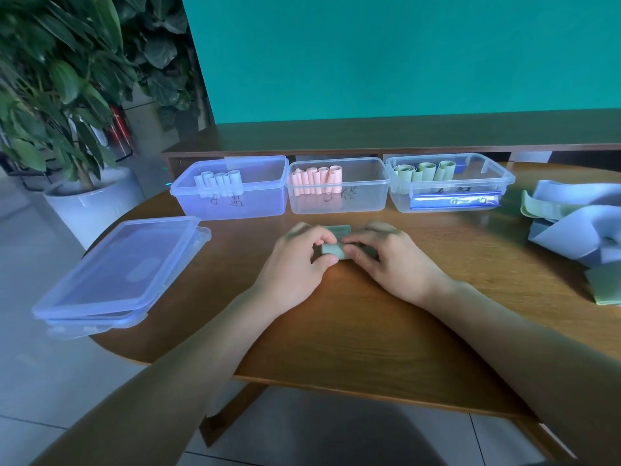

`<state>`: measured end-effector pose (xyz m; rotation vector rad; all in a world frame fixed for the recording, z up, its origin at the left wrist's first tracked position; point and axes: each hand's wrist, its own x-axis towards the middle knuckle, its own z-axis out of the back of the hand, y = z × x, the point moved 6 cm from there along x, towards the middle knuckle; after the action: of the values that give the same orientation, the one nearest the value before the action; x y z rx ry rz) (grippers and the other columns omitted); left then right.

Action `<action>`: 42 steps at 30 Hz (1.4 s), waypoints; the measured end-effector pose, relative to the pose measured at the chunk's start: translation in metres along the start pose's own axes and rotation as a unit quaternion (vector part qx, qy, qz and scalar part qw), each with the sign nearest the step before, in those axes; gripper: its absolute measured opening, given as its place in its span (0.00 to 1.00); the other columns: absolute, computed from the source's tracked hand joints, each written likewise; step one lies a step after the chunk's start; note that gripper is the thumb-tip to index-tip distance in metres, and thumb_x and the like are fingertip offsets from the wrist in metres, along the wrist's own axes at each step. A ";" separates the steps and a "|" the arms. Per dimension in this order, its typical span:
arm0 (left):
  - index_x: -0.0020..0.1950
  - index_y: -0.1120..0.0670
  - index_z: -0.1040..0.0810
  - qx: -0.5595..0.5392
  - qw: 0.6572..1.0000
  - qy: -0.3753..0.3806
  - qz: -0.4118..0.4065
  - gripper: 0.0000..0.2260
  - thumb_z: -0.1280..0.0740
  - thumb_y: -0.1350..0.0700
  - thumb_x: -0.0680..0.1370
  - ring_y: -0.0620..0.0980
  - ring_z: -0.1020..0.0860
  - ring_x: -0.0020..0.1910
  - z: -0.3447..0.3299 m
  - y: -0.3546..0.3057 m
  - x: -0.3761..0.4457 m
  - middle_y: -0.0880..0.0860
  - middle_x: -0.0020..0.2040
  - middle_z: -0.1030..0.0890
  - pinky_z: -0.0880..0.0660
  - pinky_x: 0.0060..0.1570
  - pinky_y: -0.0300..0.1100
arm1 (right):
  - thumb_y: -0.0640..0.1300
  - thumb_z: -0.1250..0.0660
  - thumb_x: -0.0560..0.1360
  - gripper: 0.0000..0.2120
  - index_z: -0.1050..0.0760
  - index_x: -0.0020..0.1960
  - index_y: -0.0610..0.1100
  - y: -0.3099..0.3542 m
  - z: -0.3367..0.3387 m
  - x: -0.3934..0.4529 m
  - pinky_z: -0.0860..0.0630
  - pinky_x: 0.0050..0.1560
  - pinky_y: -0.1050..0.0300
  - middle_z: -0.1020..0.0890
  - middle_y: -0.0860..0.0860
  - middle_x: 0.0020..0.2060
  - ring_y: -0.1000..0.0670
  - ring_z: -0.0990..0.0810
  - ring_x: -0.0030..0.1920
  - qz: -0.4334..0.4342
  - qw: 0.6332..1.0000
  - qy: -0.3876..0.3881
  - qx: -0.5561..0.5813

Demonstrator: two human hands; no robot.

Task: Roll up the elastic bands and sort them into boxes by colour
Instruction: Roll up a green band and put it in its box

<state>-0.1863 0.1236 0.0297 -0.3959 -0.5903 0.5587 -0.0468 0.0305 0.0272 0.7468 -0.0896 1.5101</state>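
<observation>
I see both hands pinching one green elastic band (337, 242) on the round wooden table (353, 331), part rolled.

Beyond my hands I count three clear plastic boxes: the left box (232, 188) with about five pale blue rolls, the middle box (337, 185) with about five pink rolls, the right box (448, 181) with about four green rolls. My left hand (299, 260) and right hand (386, 260) sit close together, fingers curled onto the band. Two stacked clear lids (114, 274) lie left of my left hand; a heap of loose bands (578, 227) lies well right of my right hand.
</observation>
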 end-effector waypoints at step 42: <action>0.71 0.44 0.28 0.065 0.998 -0.011 -0.001 0.18 0.33 0.48 0.80 0.46 0.28 0.65 -0.013 0.013 0.030 0.45 0.68 0.27 0.26 0.63 0.46 | 0.48 0.31 0.80 0.22 0.29 0.73 0.50 -0.024 -0.008 0.029 0.23 0.61 0.47 0.24 0.51 0.65 0.50 0.23 0.60 -0.062 0.998 0.024 -0.008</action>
<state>-0.1619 0.1493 0.0255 -0.2667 -0.5710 0.5975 -0.0253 0.0620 0.0264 0.6914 -0.0190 1.4062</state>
